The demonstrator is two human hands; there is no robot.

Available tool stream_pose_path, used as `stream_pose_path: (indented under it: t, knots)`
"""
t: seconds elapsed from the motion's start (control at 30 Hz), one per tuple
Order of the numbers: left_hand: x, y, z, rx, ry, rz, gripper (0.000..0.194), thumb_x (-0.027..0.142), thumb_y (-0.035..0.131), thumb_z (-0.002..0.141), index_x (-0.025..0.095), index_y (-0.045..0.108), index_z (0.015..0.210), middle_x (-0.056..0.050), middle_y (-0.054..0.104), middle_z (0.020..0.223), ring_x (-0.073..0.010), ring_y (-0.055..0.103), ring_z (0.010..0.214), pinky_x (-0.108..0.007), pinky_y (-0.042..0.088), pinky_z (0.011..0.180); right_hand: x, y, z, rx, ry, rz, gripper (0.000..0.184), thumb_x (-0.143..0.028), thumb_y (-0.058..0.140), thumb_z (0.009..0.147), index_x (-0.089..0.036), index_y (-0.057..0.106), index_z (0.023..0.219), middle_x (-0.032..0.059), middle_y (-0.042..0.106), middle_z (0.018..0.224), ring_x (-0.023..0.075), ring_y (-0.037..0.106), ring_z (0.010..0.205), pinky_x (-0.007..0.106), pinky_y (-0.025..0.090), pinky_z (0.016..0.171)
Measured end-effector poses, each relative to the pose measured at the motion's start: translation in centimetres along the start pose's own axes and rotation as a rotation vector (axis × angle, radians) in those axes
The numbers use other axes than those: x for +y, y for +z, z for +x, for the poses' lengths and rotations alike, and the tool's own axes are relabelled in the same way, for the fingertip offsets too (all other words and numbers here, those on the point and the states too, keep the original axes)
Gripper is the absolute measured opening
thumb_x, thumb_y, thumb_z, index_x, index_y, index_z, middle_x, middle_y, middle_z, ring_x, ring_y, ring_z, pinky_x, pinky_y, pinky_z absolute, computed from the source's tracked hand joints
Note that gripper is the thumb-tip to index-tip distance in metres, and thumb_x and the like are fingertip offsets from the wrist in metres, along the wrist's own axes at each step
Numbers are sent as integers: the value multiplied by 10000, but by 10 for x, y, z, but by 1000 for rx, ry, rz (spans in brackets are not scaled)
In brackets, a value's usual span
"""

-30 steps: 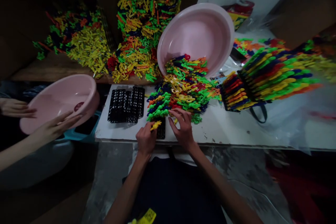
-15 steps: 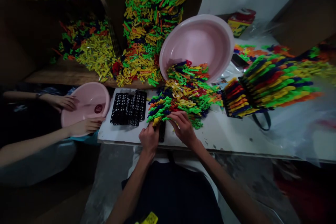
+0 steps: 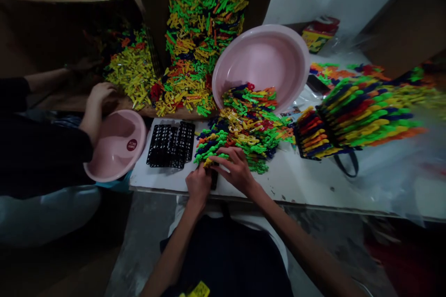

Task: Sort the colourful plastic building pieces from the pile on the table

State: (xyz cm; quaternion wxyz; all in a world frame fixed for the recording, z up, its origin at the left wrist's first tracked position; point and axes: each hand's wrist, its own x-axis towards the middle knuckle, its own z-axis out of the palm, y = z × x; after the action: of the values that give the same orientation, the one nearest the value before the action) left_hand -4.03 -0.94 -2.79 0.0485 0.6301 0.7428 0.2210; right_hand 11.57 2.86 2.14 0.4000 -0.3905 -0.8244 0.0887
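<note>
The head view showed me one yellow piece just beyond the left hand and left of the right palm; the left was nearer. I could not tell its long axis. The left fingers were curled narrow, their grip unclear; the right hand had its fingers parted, reaching leftward. I counted two pink basins, one loaded rack and one stack of black grids; the heaped pieces defied counting.
</note>
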Motion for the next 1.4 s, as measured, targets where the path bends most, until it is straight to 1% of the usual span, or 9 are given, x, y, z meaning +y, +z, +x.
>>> stream_pose_path:
  t: [0.43,0.6,0.7,0.8,1.0,1.13,1.2,1.3,1.4]
  knots:
    - [-2,-1,4,65,122,-133,196,262,540,928,193,723,925,-84,723,766,-197,623,627,-289,387,626,-11,10,22,59,85,-100,66,-260,657,877,-279,702,834,38,659,1116,240,535,1105,410,410,948]
    - [-3,-31,-8,70,15,-231,240,341,582,915,211,660,1102,-61,731,854,-199,649,686,-296,453,653,-4,-14,-24,207,255,-87,236,-199,566,925,-278,648,1132,51,656,1141,235,553,1125,420,412,969]
    - [5,-38,-29,172,175,-308,267,279,543,931,210,595,1184,-93,704,1063,-212,667,923,-339,498,858,16,-24,-70,213,382,-247,323,-148,539,907,-266,623,1197,73,645,1154,260,548,1110,448,436,944]
    - [32,-24,-33,-3,378,-261,225,263,528,934,203,595,1139,-109,688,1075,-223,657,1004,-329,514,865,36,-27,-103,75,384,-371,341,-176,590,870,-236,623,1204,118,584,1283,300,514,1146,488,461,947]
    - [78,-3,1,-484,211,-41,187,289,556,916,155,625,1026,-155,687,1052,-234,693,862,-297,514,686,41,-41,-118,77,393,-266,169,-264,583,908,-208,618,1064,115,610,1199,266,539,1142,441,487,970]
    - [64,-15,-1,-695,5,-500,271,404,577,881,145,656,871,-83,696,805,-202,689,748,-265,498,638,46,-51,-104,280,524,-342,259,-335,516,961,-182,577,1160,116,642,1114,260,568,1070,436,472,947]
    - [50,-21,-9,-796,-125,-795,361,488,567,863,143,650,929,-52,678,752,-184,668,651,-247,461,527,56,-55,-90,222,579,-402,294,-370,515,960,-168,602,1156,124,665,1088,272,578,1041,430,468,928]
    - [35,-24,-18,-641,-135,-850,349,495,587,849,160,632,937,-30,664,771,-160,644,636,-244,468,545,71,-66,-69,-13,620,-416,247,-331,482,972,-185,681,993,106,711,973,258,613,966,370,478,861]
    - [39,-17,-17,-410,113,-490,179,349,569,895,179,627,890,-43,665,881,-157,646,758,-264,507,721,75,-79,-54,-130,631,-429,237,-315,483,975,-206,693,963,89,725,982,239,628,983,316,474,805]
